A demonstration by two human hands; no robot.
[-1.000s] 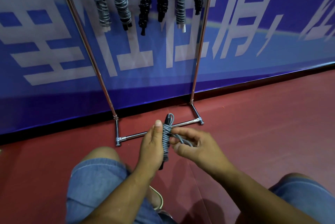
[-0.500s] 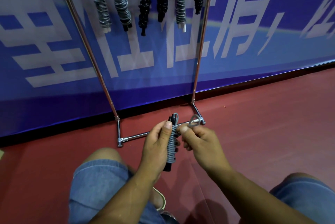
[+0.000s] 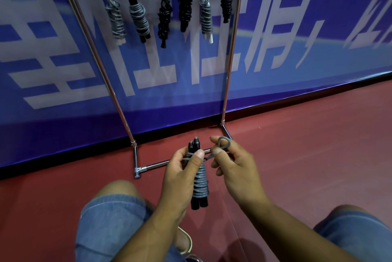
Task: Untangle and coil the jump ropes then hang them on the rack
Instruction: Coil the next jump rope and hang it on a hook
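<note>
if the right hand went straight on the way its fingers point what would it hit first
Most likely the left hand, at its thumb, and the coiled grey jump rope it grips; the right hand, pinching the end loop, points left at them. Depth is unclear.

sports hall: red court floor (image 3: 307, 155), blue banner (image 3: 275, 39), rack (image 3: 230, 53) of coiled jump ropes (image 3: 139, 17).

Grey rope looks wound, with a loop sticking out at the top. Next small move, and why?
Probably pull the loop snug with the right hand while the left hand steadies the grey rope bundle. The coil looks finished around its black handles, and the hung ropes on the rack hang from strands at their tops.
</note>
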